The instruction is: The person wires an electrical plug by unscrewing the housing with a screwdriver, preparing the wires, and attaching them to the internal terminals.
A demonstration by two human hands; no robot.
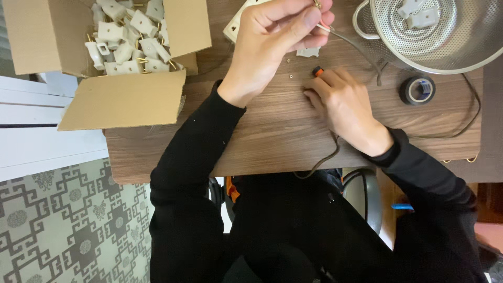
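Observation:
My left hand [275, 44] is raised over the wooden table [262, 141], its fingers pinched on the end of a thin grey cable [356, 48] with a small metal tip. My right hand [343, 102] lies on the table, fingers curled around a small orange-and-black tool [317, 71], most of it hidden. A white plastic plug part [307, 52] lies just beyond the right hand, and another white part [234, 23] shows behind the left hand. Tiny screws [290, 76] lie on the wood between the hands.
An open cardboard box [120, 99] at the left holds several white plug parts [128, 36] with brass pins. A metal colander [445, 36] with white parts stands at the far right, a roll of black tape [417, 90] beside it. The cable loops over the table's near edge.

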